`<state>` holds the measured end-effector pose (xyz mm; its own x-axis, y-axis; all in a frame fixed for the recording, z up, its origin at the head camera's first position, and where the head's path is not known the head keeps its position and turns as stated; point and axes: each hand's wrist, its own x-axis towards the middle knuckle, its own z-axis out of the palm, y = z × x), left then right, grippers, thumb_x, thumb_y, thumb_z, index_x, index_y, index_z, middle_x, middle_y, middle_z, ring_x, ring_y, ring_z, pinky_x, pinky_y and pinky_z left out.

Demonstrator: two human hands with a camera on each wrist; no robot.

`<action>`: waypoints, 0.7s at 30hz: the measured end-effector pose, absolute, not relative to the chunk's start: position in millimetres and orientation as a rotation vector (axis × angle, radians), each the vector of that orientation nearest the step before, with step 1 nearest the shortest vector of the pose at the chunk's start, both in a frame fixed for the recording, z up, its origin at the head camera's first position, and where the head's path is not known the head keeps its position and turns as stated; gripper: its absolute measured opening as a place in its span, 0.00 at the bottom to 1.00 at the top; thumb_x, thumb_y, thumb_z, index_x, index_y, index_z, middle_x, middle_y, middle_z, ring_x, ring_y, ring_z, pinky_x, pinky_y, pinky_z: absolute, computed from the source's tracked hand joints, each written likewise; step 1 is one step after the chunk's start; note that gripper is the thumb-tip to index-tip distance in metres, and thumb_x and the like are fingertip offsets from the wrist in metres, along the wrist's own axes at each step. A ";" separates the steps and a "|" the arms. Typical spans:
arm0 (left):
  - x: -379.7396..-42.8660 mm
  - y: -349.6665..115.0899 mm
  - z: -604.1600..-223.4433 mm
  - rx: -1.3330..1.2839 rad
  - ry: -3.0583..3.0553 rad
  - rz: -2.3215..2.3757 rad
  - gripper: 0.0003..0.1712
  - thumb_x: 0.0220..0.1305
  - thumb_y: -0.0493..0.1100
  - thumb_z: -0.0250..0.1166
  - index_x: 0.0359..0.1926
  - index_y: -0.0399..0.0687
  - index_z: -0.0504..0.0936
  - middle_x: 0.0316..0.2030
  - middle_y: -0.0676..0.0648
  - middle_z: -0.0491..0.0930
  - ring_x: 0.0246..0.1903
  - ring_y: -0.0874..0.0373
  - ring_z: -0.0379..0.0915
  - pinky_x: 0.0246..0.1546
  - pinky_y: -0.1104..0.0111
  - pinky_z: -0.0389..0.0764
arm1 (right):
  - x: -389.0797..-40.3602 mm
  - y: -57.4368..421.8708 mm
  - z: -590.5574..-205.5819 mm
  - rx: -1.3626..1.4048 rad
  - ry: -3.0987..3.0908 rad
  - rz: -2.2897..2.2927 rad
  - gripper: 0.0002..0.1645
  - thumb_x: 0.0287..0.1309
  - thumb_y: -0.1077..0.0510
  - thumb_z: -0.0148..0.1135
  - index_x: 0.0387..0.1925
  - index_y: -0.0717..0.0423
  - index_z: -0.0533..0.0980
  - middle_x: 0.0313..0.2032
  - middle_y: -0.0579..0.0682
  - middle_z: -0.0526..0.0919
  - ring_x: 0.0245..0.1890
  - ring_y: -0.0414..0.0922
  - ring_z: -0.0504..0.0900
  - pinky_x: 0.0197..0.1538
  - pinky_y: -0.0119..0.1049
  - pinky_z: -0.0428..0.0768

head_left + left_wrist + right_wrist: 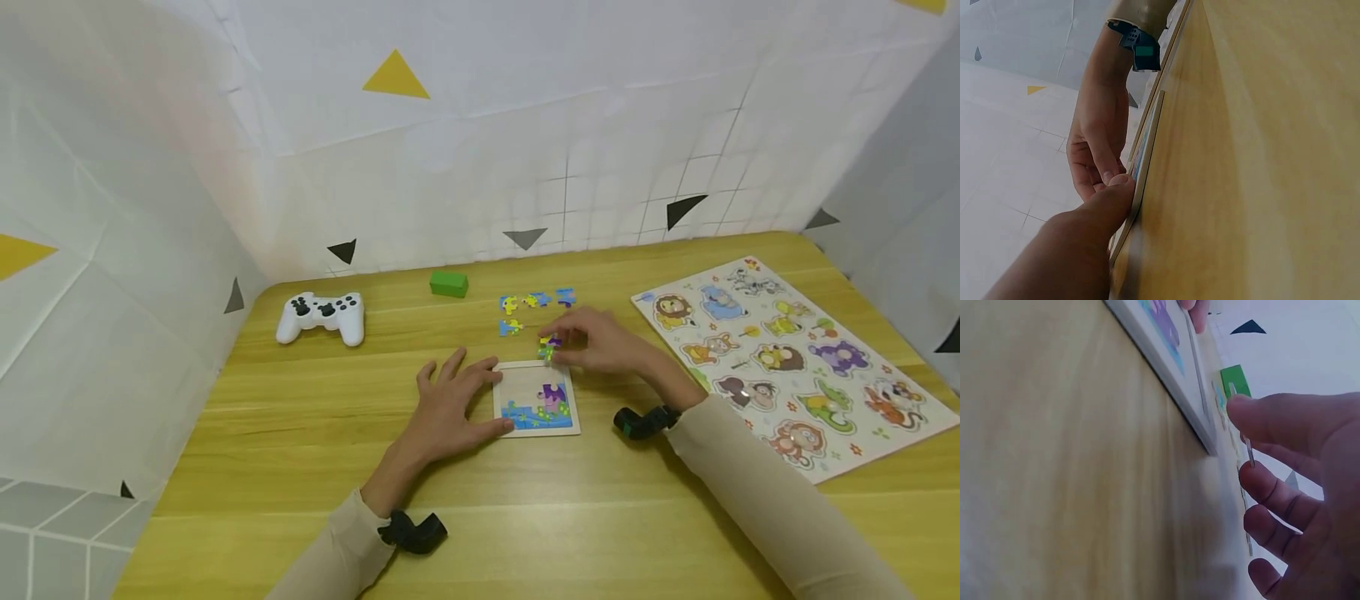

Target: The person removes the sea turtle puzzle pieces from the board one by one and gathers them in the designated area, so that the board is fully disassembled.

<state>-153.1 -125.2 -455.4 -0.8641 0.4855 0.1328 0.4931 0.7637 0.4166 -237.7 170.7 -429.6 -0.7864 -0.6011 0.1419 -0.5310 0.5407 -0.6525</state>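
Puzzle frame (543, 432): lying on the worktop (337, 450); left hand (452, 406), fingers spread, is touching its left side, apparently steadying it. Puzzle piece (549, 347): right hand (596, 341) is pinching it near the frame's far edge.

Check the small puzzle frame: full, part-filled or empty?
Part-filled: in the puzzle frame, pieces cover the bottom and part of the right side; bare backing shows above.

Wht game controller (327, 320) L on wood tbl (300, 433), grn block (448, 285) nr back, animal board (791, 385) R
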 end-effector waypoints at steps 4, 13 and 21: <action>-153.5 -125.3 -456.6 -0.813 -2.938 -0.691 0.41 0.58 0.75 0.64 0.68 0.63 0.74 0.76 0.60 0.64 0.81 0.44 0.44 0.71 0.37 0.39 | -244.0 171.1 -429.6 -0.974 2.672 -1.054 0.23 0.58 0.60 0.73 0.56 0.56 0.83 0.44 0.49 0.87 0.42 0.46 0.79 0.48 0.44 0.75; -153.7 -125.6 -457.2 -0.813 -2.936 -0.720 0.41 0.58 0.74 0.64 0.68 0.64 0.74 0.76 0.61 0.64 0.81 0.44 0.44 0.71 0.37 0.38 | -256.2 168.3 -432.7 -0.955 2.814 -0.853 0.21 0.55 0.55 0.72 0.53 0.47 0.85 0.34 0.42 0.83 0.36 0.44 0.72 0.40 0.44 0.55; -154.2 -125.6 -457.0 -0.807 -2.938 -0.710 0.40 0.58 0.75 0.63 0.67 0.64 0.74 0.76 0.61 0.64 0.81 0.45 0.43 0.71 0.37 0.38 | -261.9 163.3 -432.5 -0.923 2.825 -0.848 0.23 0.54 0.55 0.69 0.54 0.47 0.85 0.36 0.44 0.82 0.38 0.44 0.72 0.41 0.44 0.56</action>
<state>-154.2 -125.6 -457.0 -0.8667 0.4817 0.1292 0.4876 0.7638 0.4229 -261.9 163.3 -432.5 -0.8203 -0.5598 0.1173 -0.5319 0.6712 -0.5163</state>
